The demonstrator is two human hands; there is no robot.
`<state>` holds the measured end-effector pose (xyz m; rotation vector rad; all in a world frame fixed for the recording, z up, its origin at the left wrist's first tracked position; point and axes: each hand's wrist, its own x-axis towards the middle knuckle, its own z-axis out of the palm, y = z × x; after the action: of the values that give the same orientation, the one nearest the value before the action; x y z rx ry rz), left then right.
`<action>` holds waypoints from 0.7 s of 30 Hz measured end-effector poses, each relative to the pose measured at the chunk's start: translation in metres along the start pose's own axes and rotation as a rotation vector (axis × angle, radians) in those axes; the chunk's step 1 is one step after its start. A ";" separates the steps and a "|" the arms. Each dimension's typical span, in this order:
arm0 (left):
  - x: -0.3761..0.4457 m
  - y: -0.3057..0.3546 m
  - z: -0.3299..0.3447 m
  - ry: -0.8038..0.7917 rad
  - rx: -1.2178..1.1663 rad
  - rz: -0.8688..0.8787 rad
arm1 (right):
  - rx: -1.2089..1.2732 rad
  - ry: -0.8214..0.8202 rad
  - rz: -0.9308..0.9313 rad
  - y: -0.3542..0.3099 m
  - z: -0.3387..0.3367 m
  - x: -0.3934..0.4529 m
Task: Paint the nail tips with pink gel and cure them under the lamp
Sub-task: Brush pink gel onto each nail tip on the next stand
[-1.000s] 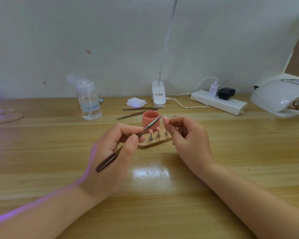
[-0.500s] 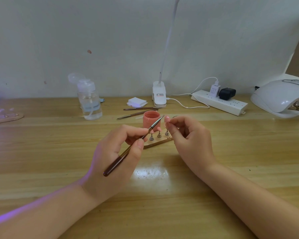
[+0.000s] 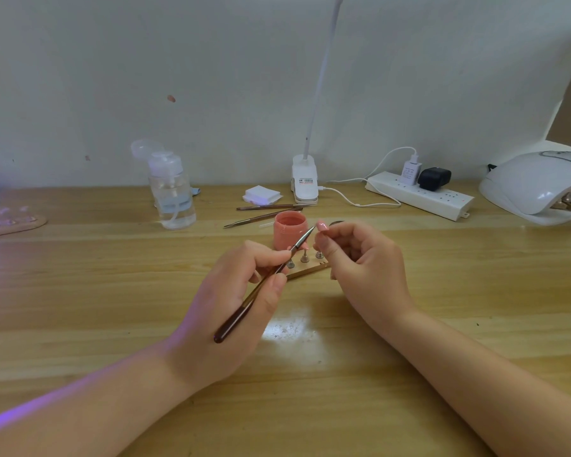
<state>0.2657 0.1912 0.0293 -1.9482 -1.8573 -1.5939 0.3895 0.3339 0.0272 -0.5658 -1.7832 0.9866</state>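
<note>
My left hand (image 3: 231,301) grips a thin brown-handled brush (image 3: 261,285), its bristle end raised to a pink nail tip (image 3: 322,226). That nail tip is pinched between thumb and fingers of my right hand (image 3: 363,268). Just behind the hands stands an open pink gel pot (image 3: 289,229). A small wooden holder (image 3: 307,271) with several metal pegs lies between my hands, one peg carrying a pink tip (image 3: 305,247). The white curing lamp (image 3: 538,186) sits at the far right.
A clear pump bottle (image 3: 172,192) stands back left. Two spare brushes (image 3: 264,214), a white pad stack (image 3: 261,194), a clip lamp base (image 3: 305,179) and a power strip (image 3: 419,194) line the back. Another wooden holder (image 3: 12,224) lies far left in purple light.
Both hands have shifted slightly right and closer together. The brush tip has moved up to the nail tip that my right hand holds.
</note>
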 end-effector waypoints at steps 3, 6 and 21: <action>-0.001 -0.001 0.000 0.000 0.016 0.025 | -0.011 -0.008 0.000 0.000 -0.001 0.000; -0.001 -0.001 -0.001 0.020 0.015 0.029 | -0.026 -0.007 -0.003 0.000 -0.001 0.000; 0.001 0.002 -0.002 0.077 -0.015 0.026 | -0.041 -0.003 0.011 0.000 -0.001 0.000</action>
<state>0.2658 0.1897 0.0321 -1.8807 -1.7898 -1.6552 0.3899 0.3348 0.0272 -0.6011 -1.8085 0.9607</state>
